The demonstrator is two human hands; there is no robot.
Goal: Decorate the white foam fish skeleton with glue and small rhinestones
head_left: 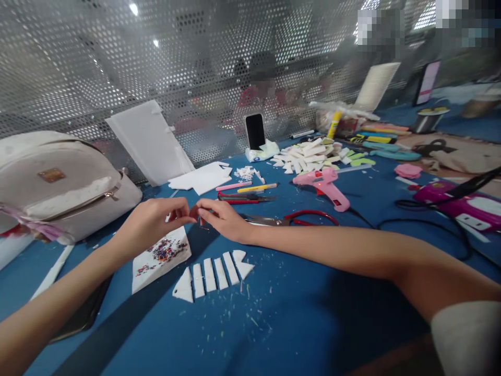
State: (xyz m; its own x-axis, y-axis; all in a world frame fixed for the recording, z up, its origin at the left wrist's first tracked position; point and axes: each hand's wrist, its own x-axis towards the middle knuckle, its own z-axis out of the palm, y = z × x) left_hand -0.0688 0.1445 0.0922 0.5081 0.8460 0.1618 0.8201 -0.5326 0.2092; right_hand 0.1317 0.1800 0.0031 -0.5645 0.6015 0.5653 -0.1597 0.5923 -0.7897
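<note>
My left hand (158, 218) and my right hand (224, 218) meet over the blue table, fingertips almost touching. Both are closed in a pinch, and whatever they hold is too small or hidden to make out. Below the left hand lies a white paper (156, 269) with a heap of small coloured beads or sequins (166, 251). Several white foam-like pieces form a fish shape: a head with an eye hole (185, 286), upright strips (210, 274) and a tail (242, 263). Red-handled scissors (309, 216) lie partly behind my right wrist, with red-handled pliers (245, 198) beyond.
A pink glue gun (324, 187) rests at right, its black cord trailing to a purple power strip (457, 203). Farther back are a pile of white pieces (309, 154) and a phone (255, 132) standing upright. A pale backpack (66, 183) stands left, a dark tablet-like object (84, 313) near my left forearm.
</note>
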